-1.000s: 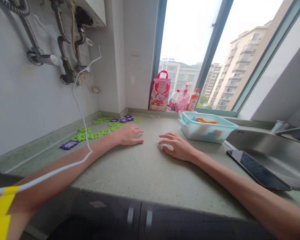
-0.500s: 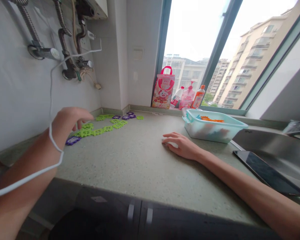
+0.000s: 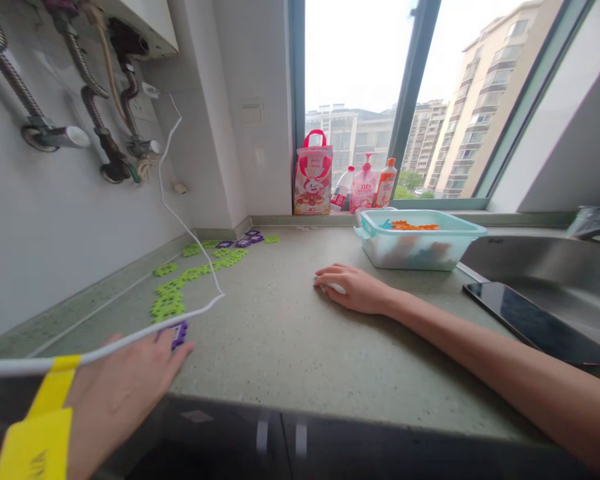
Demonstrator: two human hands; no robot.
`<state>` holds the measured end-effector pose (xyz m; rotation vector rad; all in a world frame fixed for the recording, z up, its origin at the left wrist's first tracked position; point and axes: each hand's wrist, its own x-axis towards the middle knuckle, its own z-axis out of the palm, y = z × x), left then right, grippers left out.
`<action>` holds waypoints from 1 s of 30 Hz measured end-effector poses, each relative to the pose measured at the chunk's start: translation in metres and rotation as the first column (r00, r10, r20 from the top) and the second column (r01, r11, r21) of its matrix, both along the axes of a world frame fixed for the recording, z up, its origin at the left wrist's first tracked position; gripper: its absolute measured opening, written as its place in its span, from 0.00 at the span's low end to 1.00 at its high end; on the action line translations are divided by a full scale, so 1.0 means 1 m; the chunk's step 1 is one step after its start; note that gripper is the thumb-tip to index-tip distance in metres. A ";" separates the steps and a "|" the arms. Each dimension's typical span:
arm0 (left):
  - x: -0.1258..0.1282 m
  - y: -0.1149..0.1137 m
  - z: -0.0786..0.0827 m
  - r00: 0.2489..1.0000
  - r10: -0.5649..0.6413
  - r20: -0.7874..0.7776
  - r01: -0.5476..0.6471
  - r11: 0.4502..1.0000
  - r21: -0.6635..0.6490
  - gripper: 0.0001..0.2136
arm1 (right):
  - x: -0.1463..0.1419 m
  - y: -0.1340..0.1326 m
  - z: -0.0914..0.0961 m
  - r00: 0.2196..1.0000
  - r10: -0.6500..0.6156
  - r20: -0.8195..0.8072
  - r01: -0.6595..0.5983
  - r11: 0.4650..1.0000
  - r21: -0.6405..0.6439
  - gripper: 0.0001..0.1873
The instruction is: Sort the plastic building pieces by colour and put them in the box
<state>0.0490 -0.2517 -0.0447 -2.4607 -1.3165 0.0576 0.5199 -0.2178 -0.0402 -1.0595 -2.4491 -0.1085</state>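
Observation:
My left hand [image 3: 133,373], a yellow band on its wrist, is low at the left of the head view. Its thumb is spread from the fingers, which reach the near edge of a purple puzzle-like piece [image 3: 179,335]; a grip on it is not visible. Beyond it, a winding row of linked lime-green pieces [image 3: 169,306] runs towards the wall corner, and more purple pieces [image 3: 243,243] lie at the far end. My right hand [image 3: 355,288] rests on the countertop [image 3: 275,333] with loosely bent fingers apart and nothing visible in them.
A white cable [image 3: 180,220] crosses over my left wrist. Right of centre stands a pale turquoise tub [image 3: 415,250] with orange and blue pieces. A phone [image 3: 535,323] lies beside the steel sink [image 3: 560,267]. A pink bag [image 3: 313,180] and bottles [image 3: 364,187] line the sill.
My left hand has come back towards me, from above the green pieces to the nearest purple piece. The white cable has shifted right. My right hand stays on the countertop while the view has turned slightly.

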 end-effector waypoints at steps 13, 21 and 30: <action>0.222 0.099 0.043 0.857 -0.512 0.060 0.506 0.857 0.097 0.23 | -0.003 -0.001 -0.001 0.998 -0.062 -0.003 0.062 0.998 0.025 0.21; 0.243 0.130 0.025 0.703 -0.543 0.459 0.594 0.803 0.041 0.16 | -0.004 -0.002 0.000 0.998 -0.042 -0.056 0.038 0.997 -0.072 0.17; 0.225 0.156 0.019 0.821 -0.482 0.305 0.503 0.864 0.012 0.09 | -0.002 -0.004 0.001 0.985 -0.144 -0.092 0.132 0.984 -0.121 0.11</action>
